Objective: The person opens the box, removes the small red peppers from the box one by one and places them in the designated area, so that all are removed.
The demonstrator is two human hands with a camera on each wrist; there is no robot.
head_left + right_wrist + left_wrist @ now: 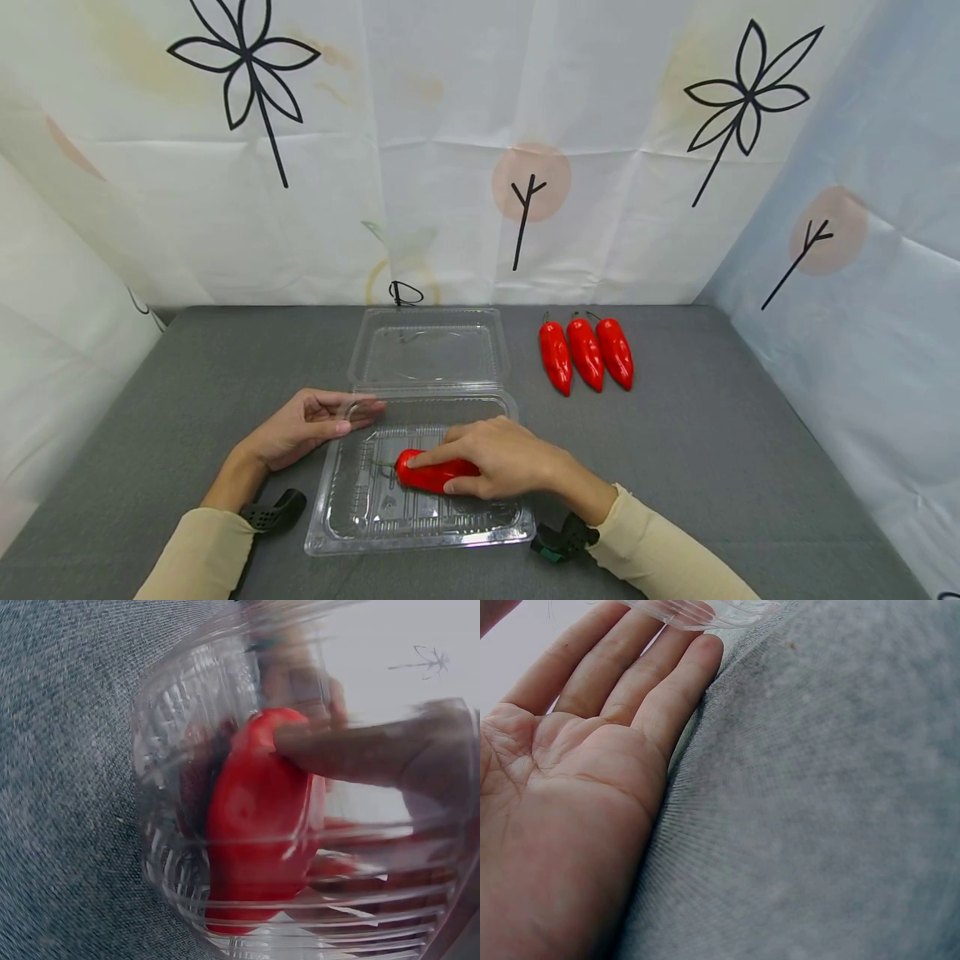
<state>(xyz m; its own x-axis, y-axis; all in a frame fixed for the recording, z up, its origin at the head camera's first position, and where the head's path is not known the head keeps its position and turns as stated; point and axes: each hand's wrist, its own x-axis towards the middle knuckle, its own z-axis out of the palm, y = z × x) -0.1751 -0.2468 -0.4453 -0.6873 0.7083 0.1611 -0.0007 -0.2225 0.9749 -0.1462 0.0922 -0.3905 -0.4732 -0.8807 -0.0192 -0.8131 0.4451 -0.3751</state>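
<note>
A red chili pepper lies crosswise in the base of a clear plastic clamshell container, its green stem pointing left. My right hand grips the pepper from above, index finger along its top and thumb on the near side. The right wrist view shows the pepper through the container's ribbed wall, with the thumb pressed on it. My left hand is at the container's back left corner, fingers nearly straight and touching the rim. Those fingers reach the clear plastic edge in the left wrist view.
The container's lid lies folded back behind the base. Three red chili peppers lie side by side at the back right of the grey table. A patterned white cloth hangs behind the table and along its sides.
</note>
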